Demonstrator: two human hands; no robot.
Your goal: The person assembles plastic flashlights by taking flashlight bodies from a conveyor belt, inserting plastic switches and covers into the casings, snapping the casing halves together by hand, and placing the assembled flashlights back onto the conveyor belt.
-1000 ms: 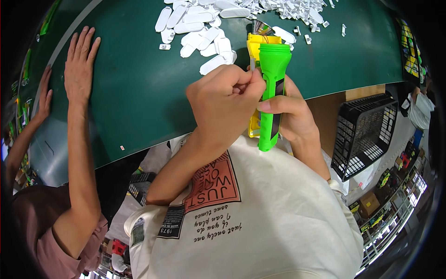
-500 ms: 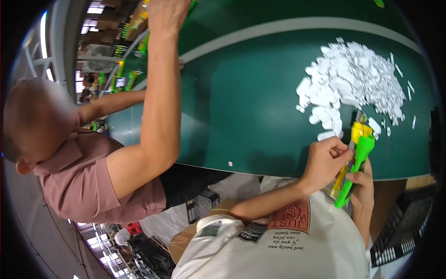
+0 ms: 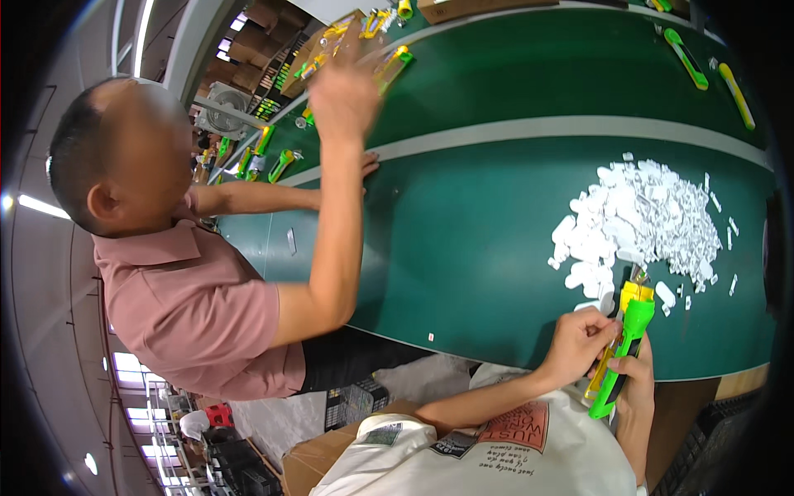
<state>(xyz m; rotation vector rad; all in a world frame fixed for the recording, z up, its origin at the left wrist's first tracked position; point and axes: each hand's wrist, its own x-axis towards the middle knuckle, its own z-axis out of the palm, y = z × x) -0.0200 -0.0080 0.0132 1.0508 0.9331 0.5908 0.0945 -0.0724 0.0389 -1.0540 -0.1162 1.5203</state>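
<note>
My right hand (image 3: 638, 379) is wrapped round a green flashlight (image 3: 632, 331) with a dark grip, held upright at the table's near edge. Beside and behind it stands a yellow flashlight body (image 3: 633, 294), partly hidden, with a shiny metal part (image 3: 638, 273) at its far end. The fingers of my left hand (image 3: 576, 345) are pinched together against the yellow body's left side; what they hold is too small to name. Just beyond lies a heap of white plastic pieces (image 3: 649, 217), flat oval ones on the left and smaller bits on the right.
At left a person in a pink shirt (image 3: 186, 314) reaches across the green table (image 3: 463, 240), one hand blurred. Past the pale divider (image 3: 529, 126) lie a green flashlight (image 3: 685, 58) and a yellow flashlight (image 3: 736, 95). A cardboard box (image 3: 310, 446) stands below.
The view has shifted, showing more of the far table. The other person's raised hand has moved and is blurred. My hands keep the same grip on the flashlights.
</note>
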